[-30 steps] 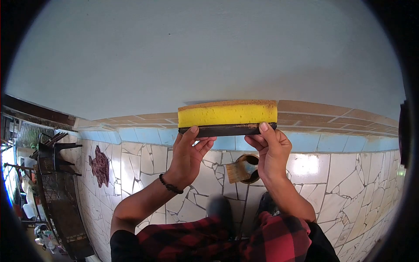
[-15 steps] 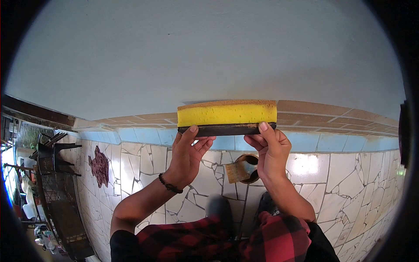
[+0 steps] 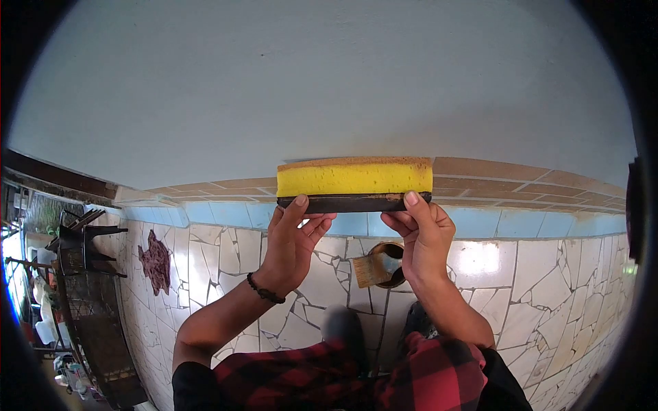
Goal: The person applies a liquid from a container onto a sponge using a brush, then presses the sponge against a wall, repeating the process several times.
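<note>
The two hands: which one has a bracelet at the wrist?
The left hand: a dark bracelet circles its wrist, while the right hand wears none.

Floor [image 3: 548, 270] of glossy off-white stone, irregular broken pieces set with dark joints, bright light glare at right, yellowish-brown staining farther right. On it, between middle and right: round brown-stained container [image 3: 397, 278], dark inside, mouth up, partly hidden. Just below it, pair of dark shoes [image 3: 345, 327], planted side by side, one blurred at toe. Well off to left: crumpled purplish-brown cloth [image 3: 156, 264], ragged outline, lying flat, well apart from container.
</note>
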Available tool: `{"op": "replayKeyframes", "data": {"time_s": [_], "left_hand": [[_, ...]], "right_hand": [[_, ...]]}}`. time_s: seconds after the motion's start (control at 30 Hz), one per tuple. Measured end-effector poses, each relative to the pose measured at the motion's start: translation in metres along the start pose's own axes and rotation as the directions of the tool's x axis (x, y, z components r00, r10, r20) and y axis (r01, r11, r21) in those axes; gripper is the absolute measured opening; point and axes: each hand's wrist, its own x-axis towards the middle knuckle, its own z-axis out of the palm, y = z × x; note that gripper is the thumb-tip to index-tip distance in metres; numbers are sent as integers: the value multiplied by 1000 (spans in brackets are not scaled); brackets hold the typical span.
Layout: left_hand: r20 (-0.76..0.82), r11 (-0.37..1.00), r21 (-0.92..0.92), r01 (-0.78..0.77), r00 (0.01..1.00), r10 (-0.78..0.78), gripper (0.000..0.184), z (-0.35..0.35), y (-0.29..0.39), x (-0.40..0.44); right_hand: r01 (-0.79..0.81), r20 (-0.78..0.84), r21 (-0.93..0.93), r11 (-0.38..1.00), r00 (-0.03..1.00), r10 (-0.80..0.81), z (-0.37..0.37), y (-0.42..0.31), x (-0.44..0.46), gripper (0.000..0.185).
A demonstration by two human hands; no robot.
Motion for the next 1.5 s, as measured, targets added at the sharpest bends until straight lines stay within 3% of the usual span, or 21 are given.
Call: {"op": "replayKeyframes", "data": {"time_s": [0.77,0.87,0.97,1.3,1.5], "left_hand": [[5,999,24,-33,999,33,36,1,1,1],[-4,997,38,-63,998,63,35,0,-2,1],[-28,994,61,-87,996,88,36,1,-5,0],[-166,994,75,-84,981,96,29,-2,-9,-4],[-72,984,68,-165,983,169,24,-1,-8,-5]], "right_hand": [[-19,9,22,1000,1000,19,0,0,-2,46],[0,46,-3,1000,999,0,-4,2,-2,25],[-36,13,37,999,999,36,0,-2,-3,46],[-37,23,35,999,999,37,0,-1,-4,46],[-54,22,59,997,998,52,-1,-2,-4,47]]}}
